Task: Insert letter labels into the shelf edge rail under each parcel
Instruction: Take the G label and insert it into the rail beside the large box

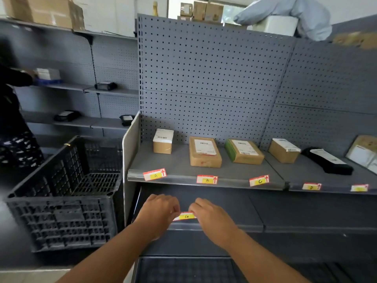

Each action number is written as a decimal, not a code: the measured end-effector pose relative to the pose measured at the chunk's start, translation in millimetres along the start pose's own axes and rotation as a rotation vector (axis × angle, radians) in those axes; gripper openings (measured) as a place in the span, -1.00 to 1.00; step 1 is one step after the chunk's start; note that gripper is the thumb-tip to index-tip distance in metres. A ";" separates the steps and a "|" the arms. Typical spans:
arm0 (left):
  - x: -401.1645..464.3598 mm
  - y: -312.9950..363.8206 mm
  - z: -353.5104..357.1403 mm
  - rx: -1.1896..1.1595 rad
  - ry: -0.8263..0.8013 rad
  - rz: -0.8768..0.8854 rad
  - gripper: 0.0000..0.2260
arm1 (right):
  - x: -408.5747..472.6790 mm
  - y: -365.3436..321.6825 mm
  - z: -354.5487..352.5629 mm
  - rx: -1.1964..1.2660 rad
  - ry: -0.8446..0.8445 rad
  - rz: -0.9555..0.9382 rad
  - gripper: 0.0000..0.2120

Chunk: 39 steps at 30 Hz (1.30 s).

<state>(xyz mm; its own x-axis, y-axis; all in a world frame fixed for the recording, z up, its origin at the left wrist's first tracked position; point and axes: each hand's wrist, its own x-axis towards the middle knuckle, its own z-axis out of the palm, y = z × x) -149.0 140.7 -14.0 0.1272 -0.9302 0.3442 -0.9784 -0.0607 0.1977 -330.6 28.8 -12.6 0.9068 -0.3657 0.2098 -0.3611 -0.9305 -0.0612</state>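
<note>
Step in hand: seating label G (186, 216) in lower shelf rail (224, 227). Left hand (161, 209) fingers pinched on label's left end; right hand (210, 215) fingers pinched on right end. Label between both sets of fingers, apparently not fully seated. Next: press edges home. Labels A (154, 174), B (207, 179) above fingers.

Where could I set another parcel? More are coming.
The lower shelf is bare to the right of the hands, which hold the G label at its rail. The upper shelf is crowded along the back; free strips lie in front of the parcels, behind labels A to C.
</note>
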 end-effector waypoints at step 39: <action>248.7 496.6 171.6 -0.281 -0.107 0.573 -0.97 | -384.1 370.6 -128.4 -0.297 0.036 0.641 -0.50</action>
<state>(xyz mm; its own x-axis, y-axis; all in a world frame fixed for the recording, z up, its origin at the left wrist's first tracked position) -631.1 -182.9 12.3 -0.4340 -0.8188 0.3757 -0.8046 0.5399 0.2474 -840.7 -173.0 9.4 0.4896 -0.8342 0.2540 -0.8704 -0.4852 0.0840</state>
